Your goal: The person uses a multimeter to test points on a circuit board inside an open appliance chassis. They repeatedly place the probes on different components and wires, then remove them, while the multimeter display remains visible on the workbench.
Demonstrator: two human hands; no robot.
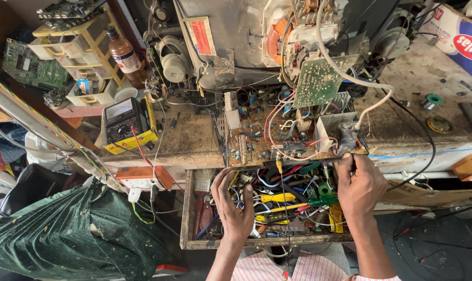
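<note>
A brown circuit board (277,130) crowded with parts and red and white wires lies on the worn workbench, below an opened television chassis (236,41). My left hand (231,200) has its fingers spread, the fingertips touching the board's near left edge. My right hand (358,184) grips the board's near right corner beside a grey metal heat sink (332,127). Both hands hover over an open wooden drawer (190,208) full of tools and wires.
A yellow-cased multimeter (125,124) sits left of the board, with a brown bottle (125,54) and small plastic drawers (77,49) behind it. A green cloth bag (64,229) is at lower left. A solder reel (432,100) lies at right.
</note>
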